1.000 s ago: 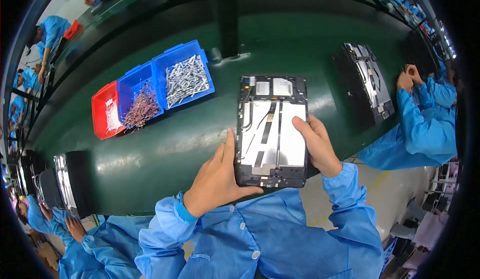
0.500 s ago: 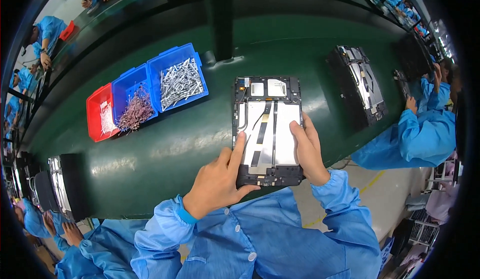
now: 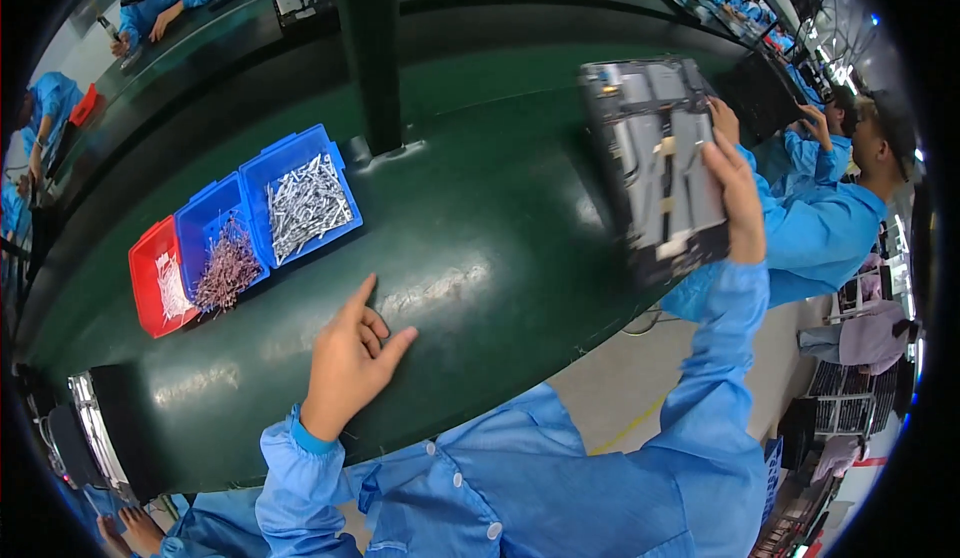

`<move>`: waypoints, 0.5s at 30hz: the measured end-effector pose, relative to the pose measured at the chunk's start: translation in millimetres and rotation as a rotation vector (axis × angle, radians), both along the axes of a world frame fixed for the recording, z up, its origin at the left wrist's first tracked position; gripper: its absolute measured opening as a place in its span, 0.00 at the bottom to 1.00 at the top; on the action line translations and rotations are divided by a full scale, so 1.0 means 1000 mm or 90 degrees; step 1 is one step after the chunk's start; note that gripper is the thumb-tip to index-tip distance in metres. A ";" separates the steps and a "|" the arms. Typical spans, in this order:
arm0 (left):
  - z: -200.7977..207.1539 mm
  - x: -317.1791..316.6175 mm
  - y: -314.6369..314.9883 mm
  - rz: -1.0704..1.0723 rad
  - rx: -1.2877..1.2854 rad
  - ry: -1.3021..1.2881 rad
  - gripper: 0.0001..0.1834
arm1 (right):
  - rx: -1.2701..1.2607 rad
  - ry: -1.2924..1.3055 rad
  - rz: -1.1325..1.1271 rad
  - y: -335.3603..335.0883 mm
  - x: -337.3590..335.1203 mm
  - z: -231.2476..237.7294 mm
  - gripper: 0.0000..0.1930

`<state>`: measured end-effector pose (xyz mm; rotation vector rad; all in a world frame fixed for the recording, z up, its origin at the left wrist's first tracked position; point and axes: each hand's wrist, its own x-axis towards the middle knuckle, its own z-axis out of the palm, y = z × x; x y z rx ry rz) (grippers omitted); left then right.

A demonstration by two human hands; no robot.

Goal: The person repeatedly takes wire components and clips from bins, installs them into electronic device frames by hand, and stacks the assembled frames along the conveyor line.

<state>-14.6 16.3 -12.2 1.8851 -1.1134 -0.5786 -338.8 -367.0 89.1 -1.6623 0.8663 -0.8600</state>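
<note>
Over the right part of the green table, my right hand (image 3: 738, 198) grips an opened tablet (image 3: 668, 173) by its right edge, with fingers on its inner face. The tablet is black-framed, with grey metal plates and dark ribbon cables, and is blurred by motion. What lies beneath it is hidden. My left hand (image 3: 350, 363) is over the near middle of the table, holding nothing. Its index finger and thumb stretch apart while the other fingers curl. Beyond it stand a blue bin of small silvery parts (image 3: 308, 203), a blue bin of thin pinkish parts (image 3: 225, 263) and a red bin of white pieces (image 3: 165, 283).
A black upright post (image 3: 368, 58) rises from the green table (image 3: 470, 198) behind the bins. At the left end stands a stack of devices (image 3: 100, 428). A co-worker in blue (image 3: 820, 233) sits at the right, one hand close beside the tablet. Others work across the table.
My right hand has carried the tablet from in front of me to the right and away. The left hand has let go of it and moved left. The whole view has shifted.
</note>
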 end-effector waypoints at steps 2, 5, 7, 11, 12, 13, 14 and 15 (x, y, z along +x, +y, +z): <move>-0.003 0.003 -0.002 0.021 -0.010 -0.007 0.34 | 0.052 0.013 0.039 -0.061 -0.037 0.005 0.25; -0.001 0.002 -0.006 0.046 -0.024 -0.033 0.25 | 0.154 0.019 0.087 -0.109 -0.059 -0.006 0.24; 0.000 0.002 -0.006 0.036 -0.009 -0.039 0.24 | 0.170 0.072 0.068 -0.131 -0.069 -0.020 0.23; -0.001 0.003 -0.005 0.040 -0.015 -0.020 0.24 | 0.152 0.099 0.043 -0.149 -0.078 -0.037 0.22; -0.001 0.003 -0.005 0.036 -0.012 -0.030 0.24 | 0.157 0.120 0.061 -0.150 -0.077 -0.035 0.23; -0.002 0.003 -0.005 0.032 -0.008 -0.040 0.23 | 0.160 0.119 0.061 -0.151 -0.076 -0.033 0.23; -0.001 0.004 -0.004 0.031 -0.005 -0.040 0.23 | 0.117 0.170 0.040 -0.153 -0.075 -0.028 0.23; 0.000 0.004 -0.004 0.030 0.000 -0.044 0.23 | 0.074 0.221 0.021 -0.153 -0.072 -0.026 0.23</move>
